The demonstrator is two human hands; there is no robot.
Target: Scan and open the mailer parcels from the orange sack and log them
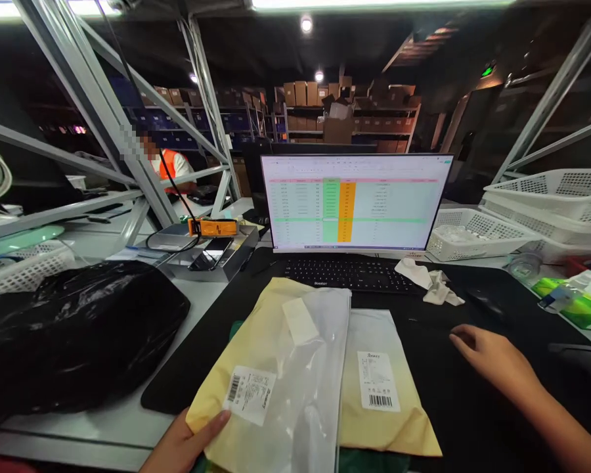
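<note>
My left hand [192, 437] grips the lower left edge of a pale yellow and clear plastic garment bag [300, 381], thumb on top. This bag has a barcode label [250, 394] and a blank white tag [299, 320], and it is tilted. A second yellow bag [391, 433] lies partly under it to the right, with its own barcode label [378, 381]. Some green material [374, 461] shows beneath both. My right hand [490, 351] is over the black desk mat [453, 420], right of the bags. Its fingers are loosely curved, with a gap at the thumb and nothing visible between.
A monitor [295, 197] showing a spreadsheet stands behind a black keyboard [345, 274]. Crumpled white paper [440, 289] and a mouse [482, 301] lie right. White baskets [487, 230] stand farther right. A black plastic bag [88, 328] fills the left. A phone [211, 254] lies near an orange-vested person [175, 167].
</note>
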